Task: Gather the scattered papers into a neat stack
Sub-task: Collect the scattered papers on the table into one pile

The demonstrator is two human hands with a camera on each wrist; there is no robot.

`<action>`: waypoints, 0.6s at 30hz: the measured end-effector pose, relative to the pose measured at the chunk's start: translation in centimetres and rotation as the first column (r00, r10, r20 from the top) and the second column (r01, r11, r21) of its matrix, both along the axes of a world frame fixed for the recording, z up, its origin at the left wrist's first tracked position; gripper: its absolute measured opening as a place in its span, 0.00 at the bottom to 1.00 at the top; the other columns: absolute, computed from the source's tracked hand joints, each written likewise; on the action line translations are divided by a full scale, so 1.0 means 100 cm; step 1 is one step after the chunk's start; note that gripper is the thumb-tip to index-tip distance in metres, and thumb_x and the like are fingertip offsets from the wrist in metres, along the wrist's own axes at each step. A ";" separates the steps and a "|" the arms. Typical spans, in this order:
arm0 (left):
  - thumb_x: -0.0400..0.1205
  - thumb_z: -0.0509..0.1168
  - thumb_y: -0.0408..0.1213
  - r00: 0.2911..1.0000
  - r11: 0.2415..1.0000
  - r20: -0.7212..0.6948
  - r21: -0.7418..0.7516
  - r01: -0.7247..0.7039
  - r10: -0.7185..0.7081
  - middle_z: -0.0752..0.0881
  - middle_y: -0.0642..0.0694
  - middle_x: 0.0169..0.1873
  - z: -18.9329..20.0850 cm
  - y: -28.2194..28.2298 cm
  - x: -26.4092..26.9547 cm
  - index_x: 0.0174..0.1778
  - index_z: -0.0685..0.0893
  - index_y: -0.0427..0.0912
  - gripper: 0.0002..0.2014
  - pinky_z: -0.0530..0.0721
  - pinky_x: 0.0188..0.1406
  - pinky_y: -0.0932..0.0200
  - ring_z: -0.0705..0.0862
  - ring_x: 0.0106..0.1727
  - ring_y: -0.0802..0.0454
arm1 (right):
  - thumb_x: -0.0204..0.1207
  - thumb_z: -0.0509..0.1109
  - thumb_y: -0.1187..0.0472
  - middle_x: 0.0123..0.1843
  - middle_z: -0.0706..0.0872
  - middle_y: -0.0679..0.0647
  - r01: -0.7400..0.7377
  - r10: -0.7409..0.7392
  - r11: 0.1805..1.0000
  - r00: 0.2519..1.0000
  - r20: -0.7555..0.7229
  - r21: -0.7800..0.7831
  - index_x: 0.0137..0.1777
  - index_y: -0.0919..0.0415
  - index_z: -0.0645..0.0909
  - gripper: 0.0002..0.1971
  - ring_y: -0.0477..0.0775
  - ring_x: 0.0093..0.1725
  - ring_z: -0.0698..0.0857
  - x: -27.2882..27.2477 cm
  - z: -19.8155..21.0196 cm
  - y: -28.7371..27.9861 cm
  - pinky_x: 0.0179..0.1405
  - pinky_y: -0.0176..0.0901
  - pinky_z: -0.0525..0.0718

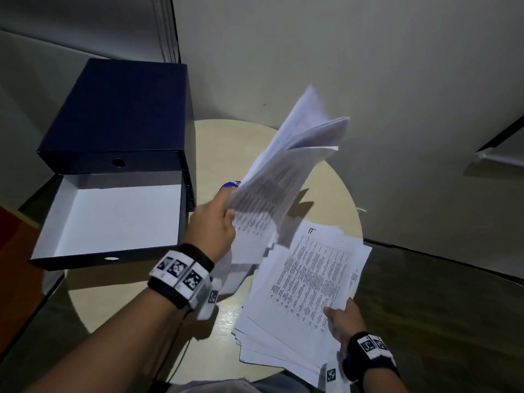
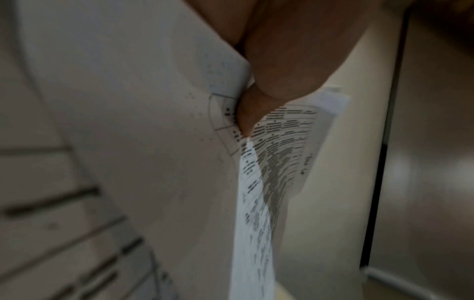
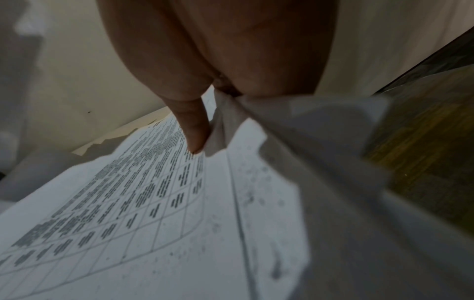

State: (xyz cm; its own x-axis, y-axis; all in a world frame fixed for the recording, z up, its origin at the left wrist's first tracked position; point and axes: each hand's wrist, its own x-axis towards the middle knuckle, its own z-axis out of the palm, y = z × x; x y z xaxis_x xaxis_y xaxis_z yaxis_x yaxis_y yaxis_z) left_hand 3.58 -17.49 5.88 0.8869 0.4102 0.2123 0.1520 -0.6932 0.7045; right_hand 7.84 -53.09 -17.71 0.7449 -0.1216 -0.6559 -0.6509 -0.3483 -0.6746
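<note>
My left hand (image 1: 218,222) grips a loose bundle of printed papers (image 1: 286,165) by its lower edge and holds it raised above the round table (image 1: 158,293); the sheets fan upward, blurred. In the left wrist view the thumb (image 2: 246,113) pinches the raised sheets (image 2: 271,162). My right hand (image 1: 344,321) holds the near right corner of a messy pile of papers (image 1: 306,287) lying on the table's right side. In the right wrist view the thumb (image 3: 195,130) lies on the top printed sheet (image 3: 143,203), with the pile's corner bunched under the palm.
A dark blue drawer box (image 1: 122,117) stands at the table's left, its lower drawer (image 1: 113,219) pulled out with a white bottom showing. A small blue object (image 1: 231,185) peeks from behind the raised papers. Walls stand close behind; dark floor lies to the right.
</note>
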 end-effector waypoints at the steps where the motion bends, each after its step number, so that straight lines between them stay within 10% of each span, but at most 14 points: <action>1: 0.80 0.65 0.29 0.997 0.998 0.071 -0.070 -0.005 0.010 0.88 0.44 0.40 0.012 0.004 0.004 0.63 0.78 0.50 0.17 0.82 0.38 0.57 0.86 0.41 0.44 | 0.76 0.73 0.68 0.64 0.89 0.58 -0.042 0.042 0.999 0.999 0.006 -0.008 0.74 0.59 0.76 0.25 0.65 0.60 0.88 -0.001 0.004 0.003 0.63 0.56 0.83; 7: 0.78 0.69 0.24 0.997 0.799 0.024 -0.596 0.074 -0.074 0.83 0.60 0.54 0.005 0.012 0.017 0.63 0.73 0.48 0.22 0.81 0.59 0.67 0.81 0.54 0.74 | 0.75 0.74 0.52 0.59 0.92 0.44 -0.238 0.236 0.971 0.970 0.054 0.028 0.66 0.46 0.84 0.18 0.54 0.57 0.90 -0.011 0.034 0.032 0.57 0.55 0.89; 10: 0.80 0.64 0.25 0.980 0.735 -0.168 -0.677 -0.034 -0.110 0.85 0.50 0.57 -0.057 -0.001 0.012 0.64 0.73 0.52 0.21 0.82 0.59 0.53 0.85 0.57 0.52 | 0.79 0.69 0.41 0.54 0.94 0.51 -0.037 0.075 0.953 0.990 -0.117 0.302 0.65 0.56 0.86 0.23 0.59 0.52 0.92 -0.011 0.041 0.038 0.52 0.54 0.90; 13: 0.84 0.60 0.33 0.904 0.807 -0.387 -0.583 -0.088 -0.180 0.80 0.41 0.69 -0.128 -0.014 -0.001 0.71 0.69 0.53 0.21 0.83 0.63 0.46 0.84 0.61 0.41 | 0.78 0.60 0.28 0.75 0.83 0.56 0.251 -0.134 0.845 0.954 -0.267 0.472 0.79 0.54 0.76 0.39 0.65 0.72 0.83 -0.013 0.041 0.035 0.75 0.68 0.77; 18: 0.86 0.58 0.41 0.644 0.963 -0.718 -0.240 0.126 -0.263 0.62 0.40 0.80 -0.186 -0.035 -0.021 0.84 0.55 0.44 0.30 0.73 0.73 0.53 0.70 0.77 0.40 | 0.82 0.72 0.50 0.78 0.76 0.54 -0.058 0.094 0.953 0.990 -0.109 0.299 0.89 0.59 0.51 0.43 0.59 0.78 0.76 -0.015 0.049 0.042 0.75 0.55 0.74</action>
State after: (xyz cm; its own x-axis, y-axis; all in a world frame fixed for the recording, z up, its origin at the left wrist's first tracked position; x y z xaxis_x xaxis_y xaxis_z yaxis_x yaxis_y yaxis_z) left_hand 1.45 -21.02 -12.71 0.7830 0.1748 -0.5969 0.5421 -0.6622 0.5173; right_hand 6.33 -48.88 -12.78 0.6575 0.1443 -0.7395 -0.7131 -0.1977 -0.6726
